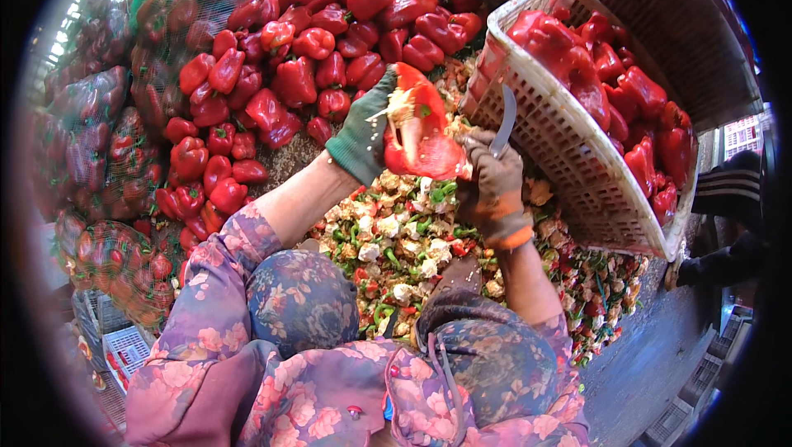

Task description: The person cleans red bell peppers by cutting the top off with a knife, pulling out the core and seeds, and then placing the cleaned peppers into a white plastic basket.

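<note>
My left hand point(365, 131), in a green work glove, grips an opened red bell pepper point(421, 131) whose pale core and seeds show. At the pepper's lower right edge is my right hand point(495, 184), in a brown and orange glove, closed around a small knife with a curved blade point(507, 116) that points up. Whether the right fingers also touch the pepper is unclear. Below both hands lies a heap of pepper cores, seeds and green stems point(402, 243). Whole red bell peppers point(297, 82) are piled beyond my left hand.
A white plastic crate point(557, 137) of red peppers stands tilted at the right, close to my right hand. Mesh sacks of peppers point(93, 131) line the left side. More crates point(127, 348) stand at lower left. Another person's dark-clothed leg point(727, 199) shows at the far right.
</note>
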Motion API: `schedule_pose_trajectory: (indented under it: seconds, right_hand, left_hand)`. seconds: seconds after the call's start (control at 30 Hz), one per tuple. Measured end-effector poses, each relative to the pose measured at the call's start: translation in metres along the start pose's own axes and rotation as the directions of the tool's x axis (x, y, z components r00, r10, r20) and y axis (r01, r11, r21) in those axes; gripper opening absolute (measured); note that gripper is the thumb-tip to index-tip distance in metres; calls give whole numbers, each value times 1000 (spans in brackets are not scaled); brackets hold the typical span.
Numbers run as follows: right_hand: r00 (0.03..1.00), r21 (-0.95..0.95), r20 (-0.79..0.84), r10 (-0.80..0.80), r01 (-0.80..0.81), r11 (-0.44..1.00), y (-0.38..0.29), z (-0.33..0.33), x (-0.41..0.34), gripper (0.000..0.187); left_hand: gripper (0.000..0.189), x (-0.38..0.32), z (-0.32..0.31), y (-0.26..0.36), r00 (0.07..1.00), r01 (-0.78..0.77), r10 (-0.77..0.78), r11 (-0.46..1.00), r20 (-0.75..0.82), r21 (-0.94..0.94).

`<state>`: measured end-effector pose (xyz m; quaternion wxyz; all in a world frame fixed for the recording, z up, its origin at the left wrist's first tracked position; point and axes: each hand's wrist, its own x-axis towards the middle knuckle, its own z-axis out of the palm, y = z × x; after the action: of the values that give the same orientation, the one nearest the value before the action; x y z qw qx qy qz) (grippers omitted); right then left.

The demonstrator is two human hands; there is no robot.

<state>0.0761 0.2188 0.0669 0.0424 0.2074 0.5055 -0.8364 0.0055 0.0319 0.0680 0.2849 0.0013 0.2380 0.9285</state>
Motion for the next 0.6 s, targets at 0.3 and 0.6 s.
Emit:
schedule_pose_trajectory:
  seconds: [0.3, 0.6]
  right_hand:
    - [291, -752, 626, -724, -22, -659, -54, -41, -10, 28]
    - [913, -393, 329, -242, 365, 844, -18, 46, 20, 19]
  left_hand:
    - [35, 1, -32, 42, 894, -267, 290, 957, -341, 113]
    - [32, -4, -15, -15, 833, -332, 551, 575, -53, 748]
